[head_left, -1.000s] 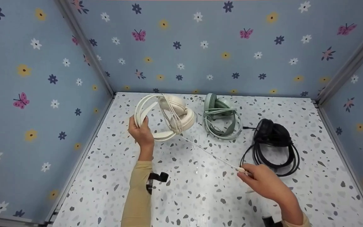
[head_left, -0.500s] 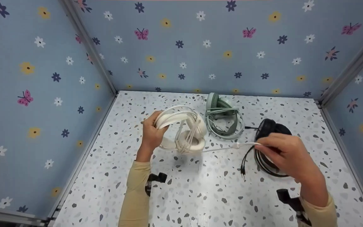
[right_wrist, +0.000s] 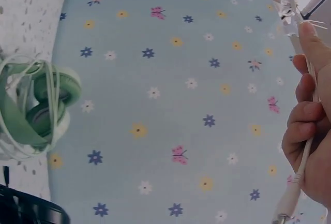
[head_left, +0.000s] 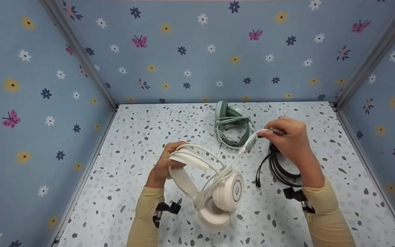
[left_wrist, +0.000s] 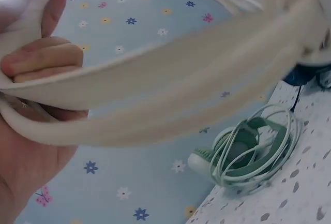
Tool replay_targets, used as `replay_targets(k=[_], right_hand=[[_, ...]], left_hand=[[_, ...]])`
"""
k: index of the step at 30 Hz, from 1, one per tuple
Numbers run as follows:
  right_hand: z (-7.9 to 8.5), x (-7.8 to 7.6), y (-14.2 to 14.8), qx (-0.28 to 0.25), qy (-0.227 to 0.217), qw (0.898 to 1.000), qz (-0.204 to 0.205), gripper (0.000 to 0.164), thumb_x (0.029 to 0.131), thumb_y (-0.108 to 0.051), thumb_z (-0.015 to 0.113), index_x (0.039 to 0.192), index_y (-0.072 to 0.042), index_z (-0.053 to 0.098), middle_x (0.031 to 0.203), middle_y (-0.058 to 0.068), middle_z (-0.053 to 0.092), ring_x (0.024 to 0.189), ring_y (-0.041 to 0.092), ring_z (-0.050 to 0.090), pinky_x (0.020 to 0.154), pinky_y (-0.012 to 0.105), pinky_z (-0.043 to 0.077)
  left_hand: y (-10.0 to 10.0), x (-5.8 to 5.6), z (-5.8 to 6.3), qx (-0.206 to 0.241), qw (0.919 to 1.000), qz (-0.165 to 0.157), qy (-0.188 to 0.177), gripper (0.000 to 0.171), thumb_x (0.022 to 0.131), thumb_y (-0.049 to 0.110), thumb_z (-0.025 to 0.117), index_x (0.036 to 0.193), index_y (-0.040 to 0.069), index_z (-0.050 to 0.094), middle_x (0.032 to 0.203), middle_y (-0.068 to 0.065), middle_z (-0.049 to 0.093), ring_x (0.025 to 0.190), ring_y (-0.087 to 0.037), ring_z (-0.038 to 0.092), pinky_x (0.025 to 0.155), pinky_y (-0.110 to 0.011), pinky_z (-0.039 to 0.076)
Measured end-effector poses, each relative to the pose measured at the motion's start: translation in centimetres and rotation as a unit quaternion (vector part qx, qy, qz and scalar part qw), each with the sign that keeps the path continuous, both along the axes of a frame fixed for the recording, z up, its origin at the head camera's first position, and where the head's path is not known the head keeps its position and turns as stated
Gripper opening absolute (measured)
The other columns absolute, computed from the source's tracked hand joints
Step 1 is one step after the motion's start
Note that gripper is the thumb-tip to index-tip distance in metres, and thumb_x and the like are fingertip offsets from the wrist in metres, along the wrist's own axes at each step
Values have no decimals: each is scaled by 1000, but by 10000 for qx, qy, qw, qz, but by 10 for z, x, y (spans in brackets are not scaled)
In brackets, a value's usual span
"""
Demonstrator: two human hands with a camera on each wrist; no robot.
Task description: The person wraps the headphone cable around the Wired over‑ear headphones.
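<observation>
My left hand (head_left: 166, 163) grips the headband of a pair of white over-ear headphones (head_left: 230, 190), held up over the front half of the table with the ear cups hanging to the lower right. Strands of white cable wrap the cups and band. In the left wrist view the fingers curl round the white headband (left_wrist: 155, 89). My right hand (head_left: 288, 139) pinches the free stretch of white cable (head_left: 243, 149), drawn up and to the right from the cups. In the right wrist view the cable's plug end (right_wrist: 287, 200) sticks out below the curled fingers.
Green headphones (head_left: 219, 111) with a coiled cable lie at the back middle of the speckled table (head_left: 142, 127). Black headphones (head_left: 281, 173) lie at the right, partly hidden beneath my right arm. Blue flowered panels (head_left: 190, 44) enclose the back and sides.
The white headphones have come nearer in my left hand and turned, so one cup's outer face shows. My right hand has risen toward the back with the cable.
</observation>
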State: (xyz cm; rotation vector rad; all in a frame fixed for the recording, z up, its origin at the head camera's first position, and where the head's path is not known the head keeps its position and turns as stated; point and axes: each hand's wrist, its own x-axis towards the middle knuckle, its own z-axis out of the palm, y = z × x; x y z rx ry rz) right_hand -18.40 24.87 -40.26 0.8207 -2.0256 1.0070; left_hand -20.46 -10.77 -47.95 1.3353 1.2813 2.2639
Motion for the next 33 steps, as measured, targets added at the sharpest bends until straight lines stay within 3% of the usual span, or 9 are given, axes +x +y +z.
replay_targets(k=[4, 9, 13, 16, 19, 22, 26, 30, 33], right_hand=[[-34, -5, -9, 368, -824, 9958, -136, 5, 84, -13, 78, 83, -9, 74, 70, -5, 62, 55, 7, 46, 53, 20, 39], [-79, 8, -32, 66, -2435, 9698, 161, 11, 96, -11, 63, 96, -9, 74, 76, -8, 64, 60, 8, 54, 55, 25, 46], [-108, 27, -47, -466, -3546, 9335, 257, 15, 98, -6, 57, 90, -4, 69, 67, -2, 59, 55, 9, 51, 52, 26, 43], [-120, 38, -59, -703, -4128, 9076, 302, 25, 103, -14, 51, 84, -4, 64, 60, 2, 50, 46, 10, 42, 45, 27, 37], [-125, 47, -70, -773, -4348, 8964, 382, 28, 105, -17, 45, 94, -4, 67, 59, 4, 50, 44, 11, 41, 43, 27, 38], [-123, 56, -79, -680, -4096, 9096, 135, 24, 105, -17, 46, 105, -8, 69, 61, -1, 51, 44, 9, 44, 43, 27, 41], [-120, 64, -88, -508, -3283, 9415, -576, 19, 102, -16, 53, 102, -8, 70, 59, -7, 53, 41, 5, 46, 40, 26, 40], [-121, 63, -95, -993, -2938, 9439, -1132, 17, 99, -16, 59, 102, -5, 71, 63, 0, 62, 44, 6, 52, 40, 24, 43], [-122, 60, -98, -1469, -2837, 9366, -1437, 15, 98, -15, 61, 98, -3, 71, 68, 6, 66, 53, 8, 61, 46, 24, 49]], left_hand=[[10, 1, -1, 1151, 9832, -1112, -877, 20, 92, 14, 54, 107, 5, 64, 59, 0, 28, 43, -8, 21, 41, -24, 18], [18, 6, -9, 2431, 9393, -1242, -2078, 10, 93, 11, 51, 83, 10, 50, 59, 2, 19, 46, -7, 20, 45, -19, 20], [28, 8, -15, 3112, 9020, -453, -2959, 22, 93, 9, 51, 72, 11, 45, 59, 3, 16, 45, -6, 19, 42, -16, 27], [35, 7, -17, 3308, 8828, 302, -3322, 22, 95, 10, 49, 74, 11, 43, 58, 3, 17, 44, -6, 20, 40, -16, 29], [41, 6, -20, 3327, 8708, 1270, -3391, 18, 98, 13, 45, 80, 11, 42, 56, 3, 19, 42, -5, 22, 38, -16, 29], [48, 6, -25, 3070, 8577, 2491, -3286, 21, 99, 11, 41, 78, 11, 40, 54, 3, 22, 40, -5, 23, 37, -16, 27], [61, 8, -32, 2671, 8284, 3726, -3219, 27, 99, 8, 43, 73, 13, 37, 54, 4, 24, 39, -5, 25, 37, -18, 23], [77, 12, -42, 2529, 8077, 4457, -2916, 26, 98, 6, 47, 75, 13, 39, 53, 4, 25, 38, -6, 25, 37, -19, 23], [89, 20, -50, 2446, 8076, 4745, -2507, 18, 97, 5, 48, 81, 9, 44, 52, 3, 26, 38, -8, 26, 37, -20, 24]])
